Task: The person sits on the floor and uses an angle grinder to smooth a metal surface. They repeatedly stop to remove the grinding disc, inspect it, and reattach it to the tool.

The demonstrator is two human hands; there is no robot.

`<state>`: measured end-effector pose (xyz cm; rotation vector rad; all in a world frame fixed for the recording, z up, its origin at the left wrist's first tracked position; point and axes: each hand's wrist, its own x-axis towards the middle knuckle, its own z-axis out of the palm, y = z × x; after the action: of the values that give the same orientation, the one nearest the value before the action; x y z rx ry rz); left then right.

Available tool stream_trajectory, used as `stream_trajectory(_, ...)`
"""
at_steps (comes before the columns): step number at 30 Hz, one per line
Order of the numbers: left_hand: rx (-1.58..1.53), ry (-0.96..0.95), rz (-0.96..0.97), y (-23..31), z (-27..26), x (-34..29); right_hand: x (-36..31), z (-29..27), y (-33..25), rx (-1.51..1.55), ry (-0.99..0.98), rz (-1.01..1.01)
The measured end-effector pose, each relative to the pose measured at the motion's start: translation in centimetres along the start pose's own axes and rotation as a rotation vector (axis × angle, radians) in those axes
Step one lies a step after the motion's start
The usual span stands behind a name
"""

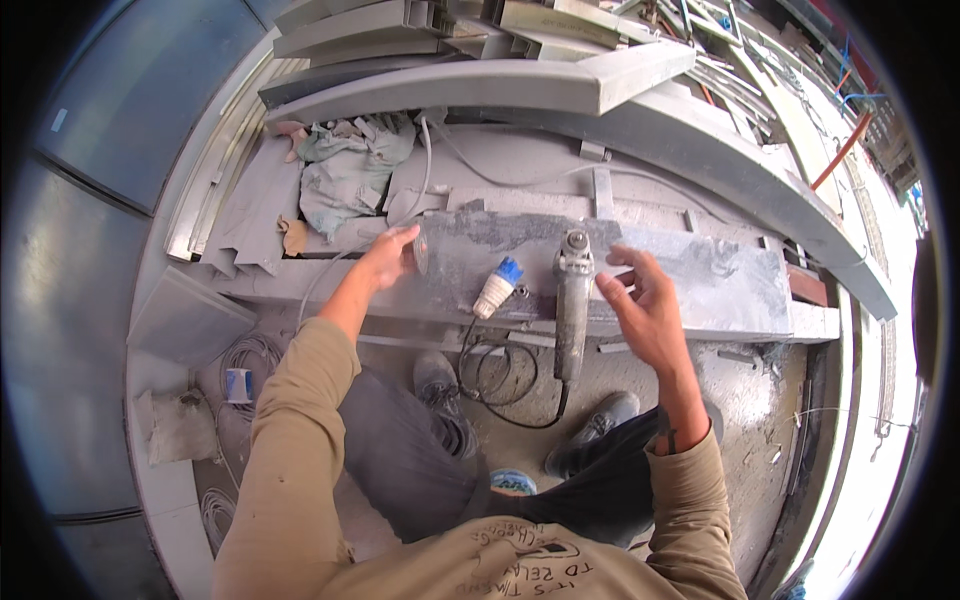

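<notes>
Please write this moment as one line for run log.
left hand: holds thin disc | right hand: open, beside angle grinder | angle grinder: overhangs grey board's near edge | blue-and-white plug: on board

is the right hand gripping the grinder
No, the right hand is open beside the grinder, not wrapped around it.

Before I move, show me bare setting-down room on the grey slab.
The slab is bare right of the right hand; a smaller patch separates the left hand and plug. Crowded: around the plug and grinder.
</notes>
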<state>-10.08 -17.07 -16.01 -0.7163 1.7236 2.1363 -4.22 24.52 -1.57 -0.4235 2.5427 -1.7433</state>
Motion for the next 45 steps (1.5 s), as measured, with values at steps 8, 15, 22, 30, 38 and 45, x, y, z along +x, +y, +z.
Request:
stream_trajectory(8, -0.102, -0.179, 0.152, 3.2, 5.2, -1.3, 0.2, 0.3, 0.5, -0.040, -0.009, -0.048)
stream_trajectory(15, -0.311, -0.610, 0.330, 7.3, 15.4, -8.0, 0.0, 0.4, 0.0, -0.294, 0.096, -0.297)
stream_trajectory(22, -0.382, -0.862, 0.250, 6.8, 20.1, -12.4, -0.4, 0.2, -0.2, -0.321, 0.122, -0.424)
stream_trajectory(30, -0.413, -0.968, 0.174, 5.6, 20.6, -13.7, -0.8, 1.0, -0.7, -0.362, 0.162, -0.505)
stream_trajectory(38, -0.405, -0.984, 0.166, 5.1, 20.7, -13.1, -0.6, 1.1, -0.6, -0.373, 0.182, -0.503)
stream_trajectory(45, -0.404, -0.993, 0.190, 5.5, 20.7, -13.1, -0.6, 1.3, -0.6, -0.375, 0.230, -0.511)
